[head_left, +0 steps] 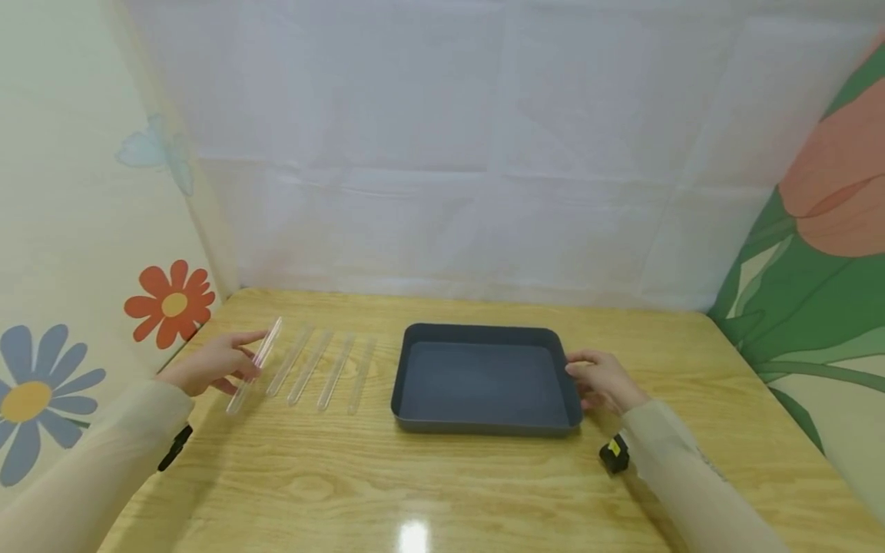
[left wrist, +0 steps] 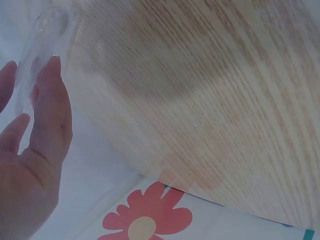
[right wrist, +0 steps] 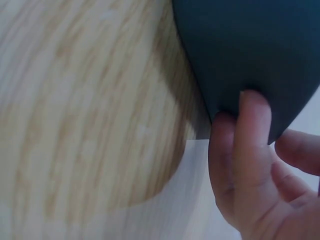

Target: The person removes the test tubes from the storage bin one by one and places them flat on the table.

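My left hand [head_left: 220, 361] pinches a clear test tube [head_left: 266, 344] between thumb and fingers and holds it tilted over the left part of the table. In the left wrist view, the tube's rounded end [left wrist: 52, 22] shows beyond the fingertips. Just right of it, several more clear test tubes [head_left: 309, 367] lie side by side. A dark grey rectangular tray [head_left: 487, 428] stands at the table's middle. At its right side my right hand [head_left: 603, 380] grips the wall; the right wrist view shows fingers [right wrist: 254, 120] against the outer face and the thumb near the rim.
The wooden table [head_left: 332, 484] runs back to a white cloth [head_left: 387, 223]. Flower-printed cloths stand at the left [head_left: 76, 253] and right [head_left: 830, 322] edges. Both wrists wear black devices, one at the right cuff [head_left: 614, 455].
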Available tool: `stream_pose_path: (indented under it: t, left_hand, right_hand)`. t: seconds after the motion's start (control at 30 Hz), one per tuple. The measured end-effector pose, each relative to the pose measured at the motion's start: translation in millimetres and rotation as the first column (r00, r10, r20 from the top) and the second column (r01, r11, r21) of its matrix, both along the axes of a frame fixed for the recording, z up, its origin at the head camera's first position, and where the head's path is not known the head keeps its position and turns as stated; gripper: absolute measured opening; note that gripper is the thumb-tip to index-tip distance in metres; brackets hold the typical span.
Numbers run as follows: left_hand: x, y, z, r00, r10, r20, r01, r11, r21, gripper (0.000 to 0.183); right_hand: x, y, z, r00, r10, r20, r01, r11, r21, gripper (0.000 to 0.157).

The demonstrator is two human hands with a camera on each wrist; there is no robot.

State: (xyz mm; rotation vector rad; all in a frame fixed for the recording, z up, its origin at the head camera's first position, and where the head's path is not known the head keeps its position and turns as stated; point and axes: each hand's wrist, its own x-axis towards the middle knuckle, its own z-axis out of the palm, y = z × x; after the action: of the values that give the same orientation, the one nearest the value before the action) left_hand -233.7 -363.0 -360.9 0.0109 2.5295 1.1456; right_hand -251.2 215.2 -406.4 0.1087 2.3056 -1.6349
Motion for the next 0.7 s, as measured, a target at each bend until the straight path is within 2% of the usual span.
stream_pose_path:
  t: [0.43,0.7]
  left_hand:
    - [-14.7,0.8,-10.6,0.998,0.054,-0.012,-0.055,0.997,-0.048,0.081]
    - [-23.9,4.2,-13.0,0.996,0.091,0.02,-0.089,0.992,-0.091,0.079]
  right_hand:
    - [-2.1,0.5,-1.1,1.0,-0.005,-0.002,0.005,1.0,-0.004,0.044]
    - [-2.3,0.4,-0.3,1.0,-0.006,0.004,0.006,1.0,0.007,0.044]
